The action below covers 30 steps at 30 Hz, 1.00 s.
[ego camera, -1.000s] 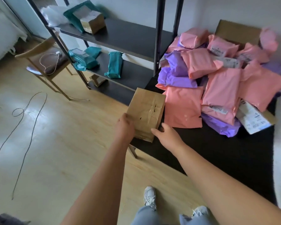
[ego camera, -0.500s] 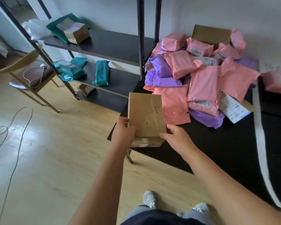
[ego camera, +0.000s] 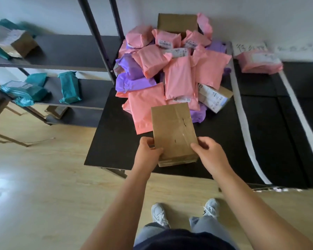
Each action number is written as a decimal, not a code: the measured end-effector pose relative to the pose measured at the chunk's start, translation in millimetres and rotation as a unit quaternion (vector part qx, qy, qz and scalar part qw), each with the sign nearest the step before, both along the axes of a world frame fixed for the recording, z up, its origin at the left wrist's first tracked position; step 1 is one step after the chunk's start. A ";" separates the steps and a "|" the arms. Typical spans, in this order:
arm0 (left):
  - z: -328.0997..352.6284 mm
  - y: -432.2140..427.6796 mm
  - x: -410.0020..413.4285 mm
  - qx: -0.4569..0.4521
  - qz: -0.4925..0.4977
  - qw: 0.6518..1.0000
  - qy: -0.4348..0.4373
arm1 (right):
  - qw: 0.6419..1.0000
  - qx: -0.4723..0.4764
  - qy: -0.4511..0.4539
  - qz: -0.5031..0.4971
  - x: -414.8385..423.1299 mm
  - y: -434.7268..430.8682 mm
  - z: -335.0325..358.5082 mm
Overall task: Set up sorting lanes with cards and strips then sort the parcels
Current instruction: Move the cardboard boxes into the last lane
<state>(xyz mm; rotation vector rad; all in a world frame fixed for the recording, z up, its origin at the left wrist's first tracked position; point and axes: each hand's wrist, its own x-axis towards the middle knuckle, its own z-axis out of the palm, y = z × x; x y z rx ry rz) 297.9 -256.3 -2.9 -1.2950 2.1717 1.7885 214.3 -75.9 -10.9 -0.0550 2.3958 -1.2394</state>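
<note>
I hold a flat brown cardboard parcel (ego camera: pixel 173 130) with both hands over the front of the black table (ego camera: pixel 112 141). My left hand (ego camera: pixel 148 150) grips its lower left edge and my right hand (ego camera: pixel 210 154) grips its lower right edge. Behind it lies a pile of pink parcels (ego camera: pixel 177 78) and purple parcels (ego camera: pixel 132 76), with a labelled cardboard box (ego camera: pixel 215 96) at its right side. Two white strips (ego camera: pixel 242 112) run front to back across the table on the right. Between them, at the back, one pink parcel (ego camera: pixel 258 60) lies under a white handwritten card (ego camera: pixel 248 48).
A dark metal shelf rack (ego camera: pixel 83 49) stands at the left, holding teal parcels (ego camera: pixel 69 87) and a small brown box (ego camera: pixel 18 44). Wooden floor (ego camera: pixel 43 186) lies below. A large brown box (ego camera: pixel 177 22) leans against the wall behind the pile. My shoes are at the table's front edge.
My view has swung right, bringing the white strips, the card and the lone pink parcel into sight. The brown parcel has moved right in both hands, from the table's left corner toward its middle.
</note>
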 end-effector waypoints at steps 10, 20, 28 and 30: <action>-23.5 17.2 -7.1 0.000 0.070 0.997 -0.030 | 1.000 0.021 0.005 -0.001 4.4 22.3 -14.5; -39.4 10.5 -1.0 0.087 -0.016 0.995 -0.045 | 1.000 0.020 0.013 -0.002 3.4 19.6 -18.4; -7.6 4.0 -16.9 0.061 0.042 0.997 -0.008 | 0.997 -0.042 -0.063 -0.003 9.2 18.5 -20.3; -4.9 5.1 -19.6 0.062 0.024 0.998 -0.010 | 0.996 -0.058 -0.062 -0.001 11.7 17.8 -18.3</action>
